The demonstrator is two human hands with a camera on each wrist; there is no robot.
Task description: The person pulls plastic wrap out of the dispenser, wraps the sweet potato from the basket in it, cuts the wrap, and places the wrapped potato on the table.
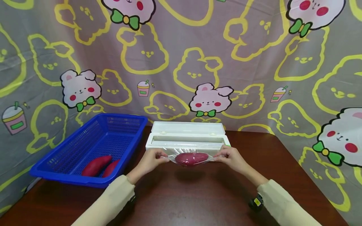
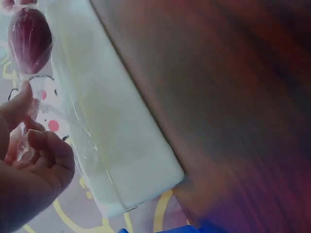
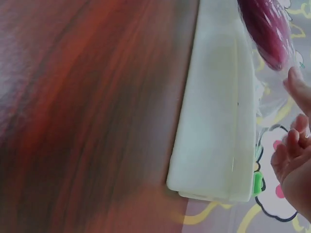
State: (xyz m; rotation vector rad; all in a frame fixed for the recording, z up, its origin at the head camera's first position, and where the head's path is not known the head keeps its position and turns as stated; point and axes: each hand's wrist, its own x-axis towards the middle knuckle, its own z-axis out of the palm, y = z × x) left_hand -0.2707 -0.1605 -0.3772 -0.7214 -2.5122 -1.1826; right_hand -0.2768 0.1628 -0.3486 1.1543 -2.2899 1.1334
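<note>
A reddish sweet potato (image 1: 191,159) hangs above the table, wrapped in clear cling film (image 1: 171,157) that is twisted at both ends. My left hand (image 1: 151,159) pinches the film at the left end, thumb against curled fingers. At the other end my right hand (image 1: 231,157) pinches the film the same way. Right behind the sweet potato stands a white cling film dispenser (image 1: 188,138) with its lid raised and a roll inside. From the left wrist view, the wrapped sweet potato (image 2: 30,41) lies just past my left fingertips.
On the left stands a blue plastic basket (image 1: 135,138) with two red sweet potatoes (image 1: 97,165) at its near end. Brown wood-grain table (image 1: 195,201) spreads in front of the dispenser. A patterned curtain (image 1: 175,40) hangs close behind the table.
</note>
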